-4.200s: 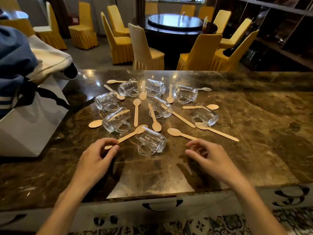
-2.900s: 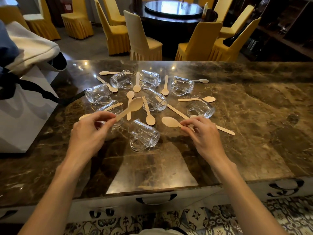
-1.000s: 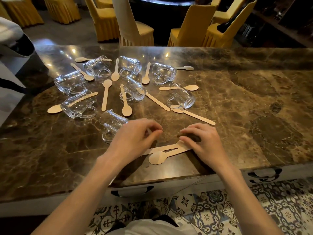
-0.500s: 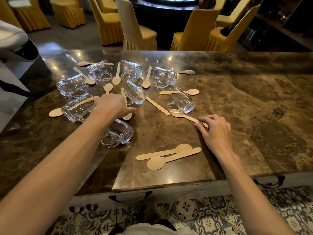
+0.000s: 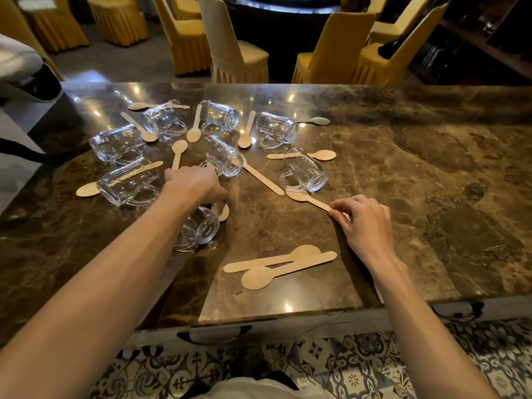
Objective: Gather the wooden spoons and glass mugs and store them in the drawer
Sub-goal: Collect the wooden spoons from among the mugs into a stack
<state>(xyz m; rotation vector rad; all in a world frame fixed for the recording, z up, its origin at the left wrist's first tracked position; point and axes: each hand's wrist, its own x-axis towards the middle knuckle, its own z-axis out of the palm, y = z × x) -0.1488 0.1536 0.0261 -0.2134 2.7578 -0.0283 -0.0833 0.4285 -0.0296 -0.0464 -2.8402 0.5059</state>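
My right hand (image 5: 364,226) pinches the handle end of a wooden spoon (image 5: 308,199) lying flat on the marble counter (image 5: 417,180). My left hand (image 5: 194,184) covers another spoon (image 5: 221,211); its grip cannot be told. Two gathered spoons (image 5: 280,265) lie side by side near the front edge. Glass mugs (image 5: 305,171) lie tipped beyond.
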